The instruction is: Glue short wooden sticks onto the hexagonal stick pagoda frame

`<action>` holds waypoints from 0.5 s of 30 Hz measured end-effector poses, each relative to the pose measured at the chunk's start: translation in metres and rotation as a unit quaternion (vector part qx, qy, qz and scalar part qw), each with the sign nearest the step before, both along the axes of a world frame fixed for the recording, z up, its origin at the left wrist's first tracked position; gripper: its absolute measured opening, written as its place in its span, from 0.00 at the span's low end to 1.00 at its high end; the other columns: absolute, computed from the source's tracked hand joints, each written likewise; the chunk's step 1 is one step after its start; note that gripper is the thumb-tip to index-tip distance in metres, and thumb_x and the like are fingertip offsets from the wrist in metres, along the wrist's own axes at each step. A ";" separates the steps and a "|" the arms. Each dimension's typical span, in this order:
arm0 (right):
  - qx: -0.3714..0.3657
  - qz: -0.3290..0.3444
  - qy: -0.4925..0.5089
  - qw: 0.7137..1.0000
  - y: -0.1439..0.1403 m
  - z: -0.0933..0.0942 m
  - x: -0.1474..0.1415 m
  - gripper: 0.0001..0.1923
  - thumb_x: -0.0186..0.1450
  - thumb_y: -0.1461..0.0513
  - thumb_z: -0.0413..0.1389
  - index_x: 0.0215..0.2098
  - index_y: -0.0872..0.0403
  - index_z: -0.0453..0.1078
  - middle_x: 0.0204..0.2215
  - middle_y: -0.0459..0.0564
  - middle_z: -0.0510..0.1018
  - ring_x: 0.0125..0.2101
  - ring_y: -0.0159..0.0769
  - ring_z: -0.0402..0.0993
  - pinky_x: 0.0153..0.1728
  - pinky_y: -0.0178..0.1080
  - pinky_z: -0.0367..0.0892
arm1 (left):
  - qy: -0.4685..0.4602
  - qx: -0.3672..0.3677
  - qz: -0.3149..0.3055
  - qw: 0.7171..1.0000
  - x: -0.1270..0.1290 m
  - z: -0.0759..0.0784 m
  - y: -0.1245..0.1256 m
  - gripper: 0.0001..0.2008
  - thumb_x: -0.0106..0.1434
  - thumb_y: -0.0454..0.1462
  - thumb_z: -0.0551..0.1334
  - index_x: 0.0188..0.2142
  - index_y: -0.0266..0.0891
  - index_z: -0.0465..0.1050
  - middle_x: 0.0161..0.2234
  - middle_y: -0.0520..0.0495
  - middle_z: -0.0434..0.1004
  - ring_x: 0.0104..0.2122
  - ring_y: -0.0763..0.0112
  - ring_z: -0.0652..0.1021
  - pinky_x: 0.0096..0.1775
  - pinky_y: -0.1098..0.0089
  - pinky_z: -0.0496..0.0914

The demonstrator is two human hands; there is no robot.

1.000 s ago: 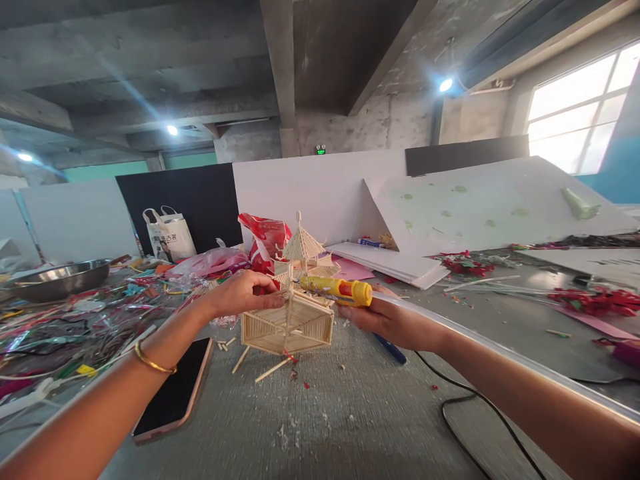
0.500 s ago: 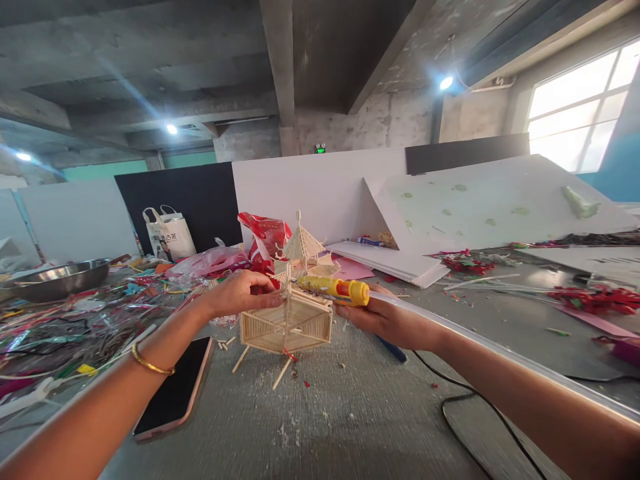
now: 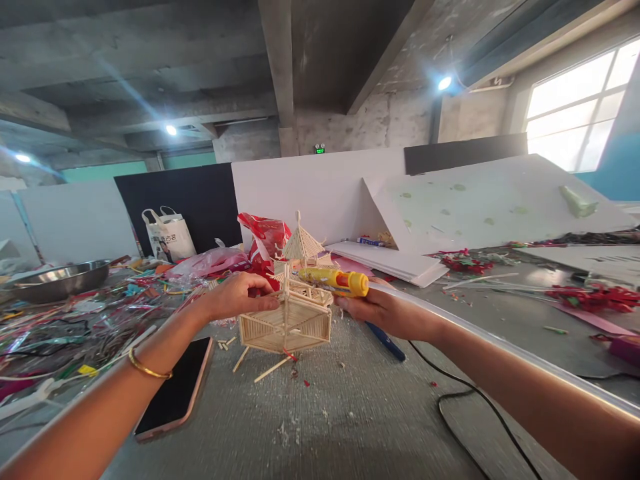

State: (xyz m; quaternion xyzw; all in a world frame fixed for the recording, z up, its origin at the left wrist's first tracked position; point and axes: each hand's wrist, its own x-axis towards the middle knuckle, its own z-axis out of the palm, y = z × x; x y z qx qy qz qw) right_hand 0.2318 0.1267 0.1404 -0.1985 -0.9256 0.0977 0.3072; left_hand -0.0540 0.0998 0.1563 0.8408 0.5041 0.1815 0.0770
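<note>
A small pagoda-like model made of wooden sticks [image 3: 287, 323] stands on the grey table [image 3: 350, 413]. My left hand [image 3: 237, 295] rests against the model's upper left side, fingers pinched around a thin upright stick there. My right hand [image 3: 387, 311] grips a yellow glue gun [image 3: 335, 281] whose nozzle points left at the model's upper tier. A long clear glue stick runs back from the gun along my right forearm. The gun's black cord [image 3: 465, 407] trails across the table.
A phone [image 3: 175, 393] lies face up at the left, beside my forearm. Loose sticks [image 3: 270, 369] lie under the model. Colourful scraps and a metal bowl [image 3: 57, 279] fill the left side. Bags [image 3: 167, 235], white boards [image 3: 480, 200] and red trimmings [image 3: 590, 298] stand behind and right.
The glue gun and my right hand have shifted slightly left and closer to the model. The loose stick under the model changed angle. My left hand keeps its place.
</note>
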 end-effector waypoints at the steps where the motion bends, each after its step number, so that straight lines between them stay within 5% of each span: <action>1: -0.003 -0.003 0.001 1.000 0.001 0.002 0.001 0.15 0.65 0.57 0.44 0.36 0.57 0.68 0.26 0.47 0.70 0.26 0.32 0.64 0.29 0.36 0.64 | 0.000 0.002 0.001 1.000 0.000 0.000 -0.001 0.18 0.57 0.51 0.57 0.31 0.39 0.73 0.26 0.52 0.70 0.24 0.75 0.65 0.24 0.73 0.56; 8: 0.134 -0.064 -0.018 0.989 0.016 0.018 0.025 0.10 0.64 0.58 0.44 0.36 0.56 0.62 0.31 0.50 0.68 0.29 0.33 0.64 0.31 0.38 0.62 | -0.002 0.024 -0.003 1.000 -0.001 -0.005 -0.013 0.17 0.57 0.51 0.57 0.29 0.39 0.72 0.23 0.55 0.66 0.22 0.77 0.64 0.23 0.74 0.56; 15: 0.309 -0.194 -0.160 0.917 0.039 0.012 0.077 0.12 0.62 0.63 0.43 0.43 0.58 0.58 0.38 0.58 0.69 0.30 0.37 0.68 0.27 0.38 0.62 | 0.015 0.082 -0.005 0.997 0.002 -0.018 -0.042 0.17 0.55 0.50 0.59 0.31 0.39 0.73 0.23 0.55 0.66 0.22 0.76 0.64 0.26 0.73 0.58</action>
